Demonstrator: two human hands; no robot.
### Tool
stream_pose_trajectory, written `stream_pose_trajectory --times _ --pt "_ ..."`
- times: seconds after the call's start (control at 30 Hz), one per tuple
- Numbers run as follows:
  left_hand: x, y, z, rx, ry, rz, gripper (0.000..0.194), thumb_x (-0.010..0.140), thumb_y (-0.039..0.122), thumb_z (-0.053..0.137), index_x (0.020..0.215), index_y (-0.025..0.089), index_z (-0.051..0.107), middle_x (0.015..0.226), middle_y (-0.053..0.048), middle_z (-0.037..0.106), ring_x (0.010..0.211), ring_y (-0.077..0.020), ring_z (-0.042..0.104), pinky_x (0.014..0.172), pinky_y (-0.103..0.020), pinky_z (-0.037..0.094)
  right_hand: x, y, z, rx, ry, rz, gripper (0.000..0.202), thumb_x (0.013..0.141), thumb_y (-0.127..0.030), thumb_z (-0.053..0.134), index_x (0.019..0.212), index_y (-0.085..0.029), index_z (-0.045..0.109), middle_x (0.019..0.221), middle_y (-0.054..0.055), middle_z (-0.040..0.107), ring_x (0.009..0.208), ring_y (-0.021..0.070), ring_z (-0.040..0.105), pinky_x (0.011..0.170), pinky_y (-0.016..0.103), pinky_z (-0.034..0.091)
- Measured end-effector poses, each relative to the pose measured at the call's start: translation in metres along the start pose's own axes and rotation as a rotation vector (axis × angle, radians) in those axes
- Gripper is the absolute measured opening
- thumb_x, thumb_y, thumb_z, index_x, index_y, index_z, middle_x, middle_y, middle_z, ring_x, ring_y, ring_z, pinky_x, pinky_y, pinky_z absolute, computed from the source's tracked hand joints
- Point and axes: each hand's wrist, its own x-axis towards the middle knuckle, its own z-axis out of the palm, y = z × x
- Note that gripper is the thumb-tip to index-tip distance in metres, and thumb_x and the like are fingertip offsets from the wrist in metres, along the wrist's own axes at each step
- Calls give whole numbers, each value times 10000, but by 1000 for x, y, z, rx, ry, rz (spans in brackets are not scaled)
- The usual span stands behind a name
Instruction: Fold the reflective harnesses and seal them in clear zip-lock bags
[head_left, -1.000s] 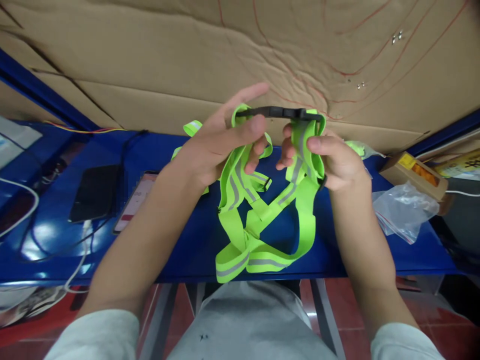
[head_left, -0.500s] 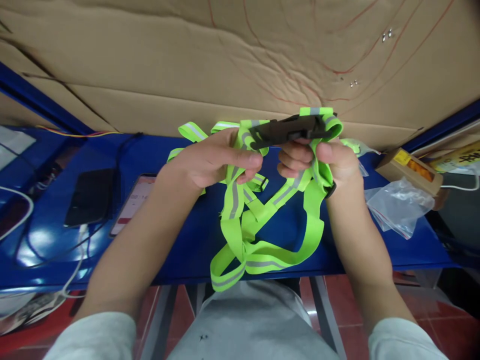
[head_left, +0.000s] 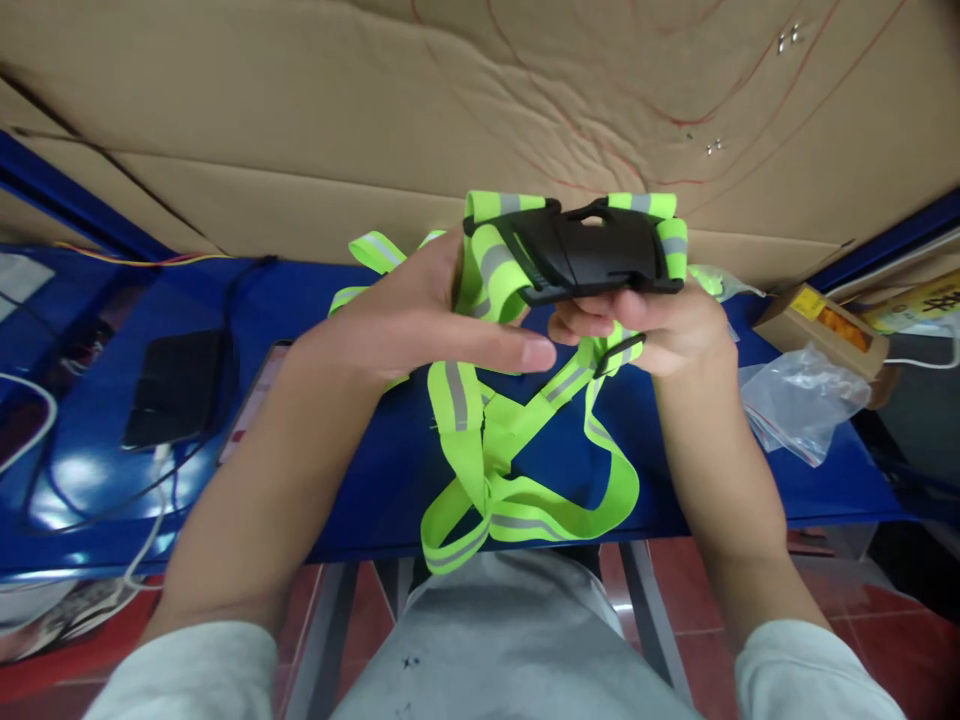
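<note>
A neon-green harness of elastic straps (head_left: 525,520) with grey reflective stripes hangs in front of me, its lower loops at the blue table's front edge. Its black plastic side-release buckle (head_left: 604,250) is joined and faces me, a strap looped through each end. My left hand (head_left: 409,320) holds the strap at the buckle's left end, thumb stretched out and the other fingers hidden behind. Under the right end, my right hand (head_left: 679,325) has its fingers curled beneath the buckle and around the strap. A small black strap slider (head_left: 621,355) shows just below that hand's fingers.
On the blue table (head_left: 360,510), a black phone (head_left: 174,388) on a white cable and a second phone (head_left: 255,400) lie left. Clear plastic bags (head_left: 806,400) and a small cardboard box (head_left: 821,330) sit right. A cardboard panel (head_left: 300,120) rises behind.
The buckle has come up and turned so its broad face shows. My left thumb has moved off the strap and stretches to the right. The right hand has shifted beneath the buckle.
</note>
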Motion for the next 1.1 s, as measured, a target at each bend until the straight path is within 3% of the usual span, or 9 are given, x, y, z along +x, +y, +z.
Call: stream_pose_trajectory --times 0.2,0.33,0.43,0.6,0.7,0.8,0.93,1.0,1.1 --pt "7 -11 5 26 51 -56 205 866 330 819 1000 203 730 942 -48 752 871 -213 732 809 -336 579 6 1 -4 57 8 58 296 840 -450 856 866 -186 724 670 -59 552 566 75 532 592 221 518" --pt "6 -16 -4 -74 20 -115 429 788 512 884 1085 230 753 917 -41 756 806 -188 722 740 -300 588 3 -2 -12 -20 81 66 286 840 -479 842 919 -228 732 603 -83 422 475 69 334 496 226 413" --pt "5 -16 -11 -175 -90 -124 426 872 599 775 1071 222 780 969 -73 783 825 -215 753 763 -335 627 -1 -6 -14 -54 45 57 292 806 -471 859 958 -251 743 604 -79 386 508 90 318 552 257 451" --pt "2 -8 -9 -88 -69 -132 464 936 645 663 1118 237 790 1143 -110 791 1017 -305 779 889 -407 642 -3 -13 -9 25 -27 7 226 854 -393 836 1006 -232 791 652 -65 373 541 79 305 598 240 448" --pt "1 -6 1 85 64 -134 521 999 675 526 1126 235 775 1153 -93 786 1027 -279 767 866 -379 625 -3 -18 -7 9 34 35 203 868 -400 830 994 -243 800 695 -50 375 571 84 291 600 233 417" --pt "3 -10 13 302 288 -32 528 1043 660 430 1128 240 737 1033 -65 778 859 -209 745 724 -335 571 -4 -20 -5 -90 131 23 206 894 -448 794 1010 -278 800 729 -34 399 593 111 314 626 254 443" --pt "8 -17 19 222 513 107 350 967 591 661 1148 291 655 875 -11 734 711 -177 692 611 -318 520 -3 -18 -2 -156 197 -24 221 904 -487 782 975 -278 797 706 -38 466 574 119 396 671 265 525" --pt "7 -17 13 141 416 16 343 903 520 783 1095 257 677 868 -27 734 747 -189 705 635 -317 548 -2 -16 -3 -149 200 -65 221 924 -490 765 934 -272 797 668 -44 515 550 113 447 676 261 564" --pt "5 -12 1 -43 88 -228 381 852 539 824 993 192 758 845 -68 749 671 -197 705 591 -320 568 -3 -16 -7 -171 144 -84 248 987 -489 685 961 -274 806 652 -45 609 502 106 512 612 257 581"
